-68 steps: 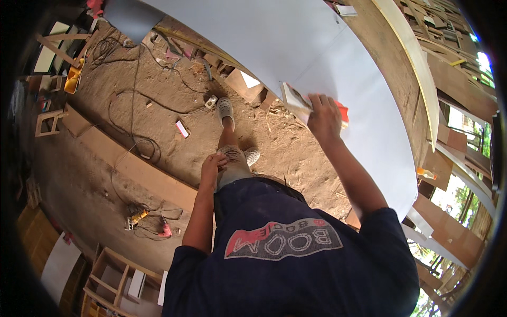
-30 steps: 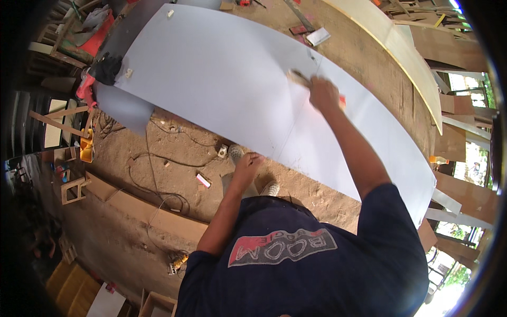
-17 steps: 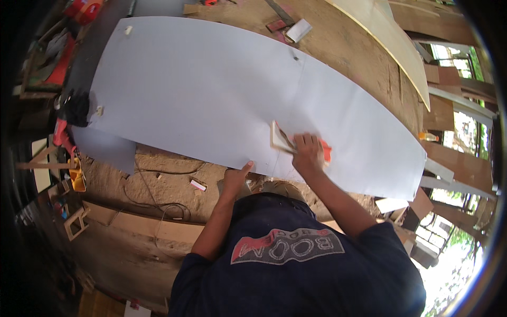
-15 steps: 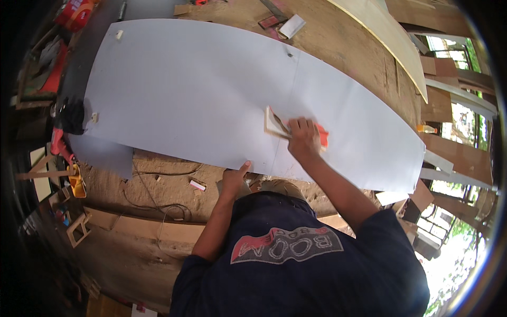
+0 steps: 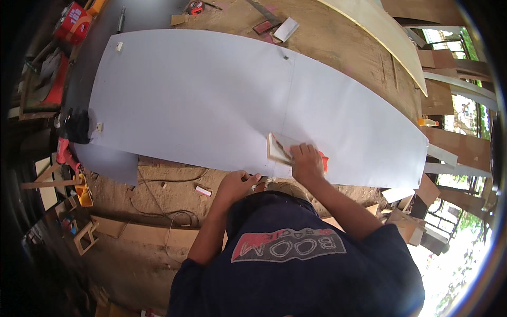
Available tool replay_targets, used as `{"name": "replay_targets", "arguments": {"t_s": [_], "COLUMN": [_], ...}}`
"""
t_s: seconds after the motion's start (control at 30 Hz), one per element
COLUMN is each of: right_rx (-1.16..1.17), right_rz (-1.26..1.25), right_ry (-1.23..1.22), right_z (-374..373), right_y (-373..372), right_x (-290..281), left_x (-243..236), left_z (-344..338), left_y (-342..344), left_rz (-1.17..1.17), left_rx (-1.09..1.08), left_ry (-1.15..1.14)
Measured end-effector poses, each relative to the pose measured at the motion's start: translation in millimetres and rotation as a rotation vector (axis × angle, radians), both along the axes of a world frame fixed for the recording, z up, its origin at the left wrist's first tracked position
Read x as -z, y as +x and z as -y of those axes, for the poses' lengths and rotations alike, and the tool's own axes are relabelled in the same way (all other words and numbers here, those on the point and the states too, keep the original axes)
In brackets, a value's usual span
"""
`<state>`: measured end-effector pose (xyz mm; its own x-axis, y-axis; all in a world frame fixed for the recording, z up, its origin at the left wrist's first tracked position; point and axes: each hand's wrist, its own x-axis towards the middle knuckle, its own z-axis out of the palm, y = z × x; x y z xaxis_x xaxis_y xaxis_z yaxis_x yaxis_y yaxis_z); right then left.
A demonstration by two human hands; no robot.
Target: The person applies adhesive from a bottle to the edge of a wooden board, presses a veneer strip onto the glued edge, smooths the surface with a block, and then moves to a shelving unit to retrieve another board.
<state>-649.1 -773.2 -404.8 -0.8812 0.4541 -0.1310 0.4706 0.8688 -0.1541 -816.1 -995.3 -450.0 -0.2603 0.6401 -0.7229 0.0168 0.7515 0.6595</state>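
Note:
A long light-grey panel (image 5: 195,100) with a curved far edge lies across the middle. My right hand (image 5: 308,161) is closed round a white-faced block (image 5: 278,148) with wood-coloured sides, flat on the panel near its front edge. Something orange (image 5: 325,160) shows at the right of that hand; my fingers hide how it joins the block. My left hand (image 5: 238,186) is at the panel's near edge, fingers curled and thumb pointing right. Whatever those fingers hold, if anything, is hidden. A thin seam line crosses the panel above the block.
Beyond the panel lie a white block (image 5: 286,29), a reddish block (image 5: 264,27) and a tape measure (image 5: 196,7). A pale curved board (image 5: 380,37) rests at the far right. Cables (image 5: 177,214) trail on the ground, and a red tool (image 5: 66,153) sits by the left end.
My right hand and the block have come nearer to me, toward the panel's front edge. My left thumb has come off the panel's top and points right. The view has shifted slightly.

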Motion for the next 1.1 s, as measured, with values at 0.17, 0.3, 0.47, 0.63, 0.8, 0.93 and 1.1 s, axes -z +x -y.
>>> {"name": "replay_targets", "arguments": {"t_s": [0.17, 0.3, 0.47, 0.63, 0.8, 0.93, 1.1], "right_rx": [0.005, 0.062, 0.078, -0.209, -0.493, -0.619, -0.812], "right_rz": [-0.078, -0.057, 0.147, -0.015, -0.029, -0.104, -0.115], "right_ry": [0.104, 0.195, 0.193, 0.162, 0.016, -0.054, -0.009], "right_z": [-31, -95, -130, -132, -82, -47, -22], "right_y": [-53, -138, -189, -109, 47, 101, 67], "right_x": [26, 33, 12, 18, -5, -8, 3], "left_x": [17, 12, 6, 17, 54, 79, 87], "left_z": [5, 16, 29, 51, 66, 38, 10], "left_y": [12, 16, 48, 99, 173, 225, 269], "left_rz": [0.021, 0.09, 0.138, -0.094, -0.074, 0.011, 0.099], "left_rx": [-0.198, -0.151, -0.152, -0.261, -0.659, -0.771, -0.782], "left_ry": [-0.034, -0.008, 0.013, 0.008, 0.029, 0.132, 0.233]}}
